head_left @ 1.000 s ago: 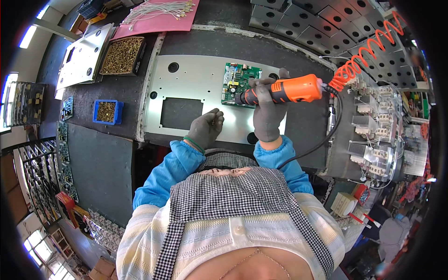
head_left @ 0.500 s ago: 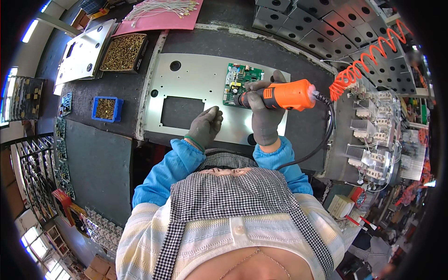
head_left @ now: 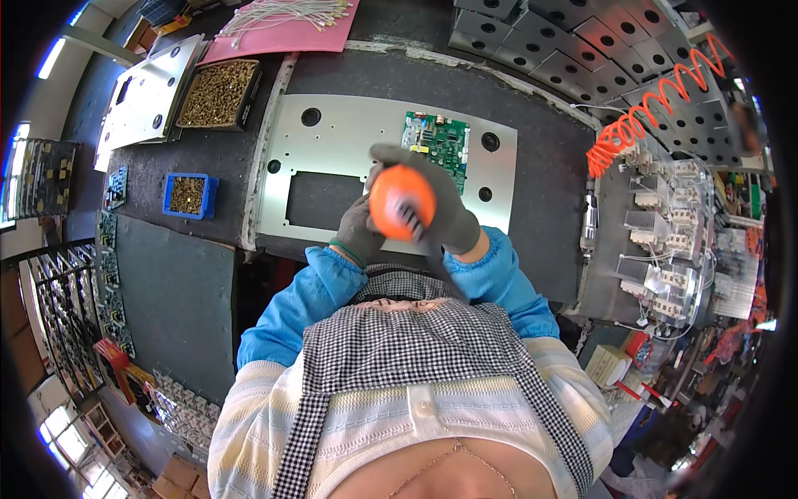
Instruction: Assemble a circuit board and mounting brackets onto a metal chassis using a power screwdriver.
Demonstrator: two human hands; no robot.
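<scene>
A worker's right hand (head_left: 445,208), gloved in grey, grips an orange power driver (head_left: 403,187) above the near side of a pale metal panel (head_left: 345,150), its fingers wrapped closed around the tool, which is seen nearly end-on with its bit out of sight. The left hand (head_left: 357,229), in a matching glove, is close beside it at the panel's near edge, by the rectangular cutout (head_left: 324,200); its fingertips are partly hidden behind the driver, so whether they are spread, pinched or holding something cannot be told. A green circuit board (head_left: 449,145) lies on the panel's right half, its near left part hidden by the right hand, while 2 dark round holes (head_left: 490,141) show at the panel's right end. To the panel's left sit a blue tray (head_left: 209,200) of small brass-coloured parts (head_left: 184,196) and a larger black box (head_left: 249,104) of similar pieces; to its right lies a slim silver tool (head_left: 589,220). With the hands this close, a slipping bit could nick a left finger, and a careless sideways swing could scrape the panel or knock the board's raised components. Any small part fumbled here could drop into the cutout, and the dark cord (head_left: 439,264), near the panel's front edge, could snag and pull the driver askew.
</scene>
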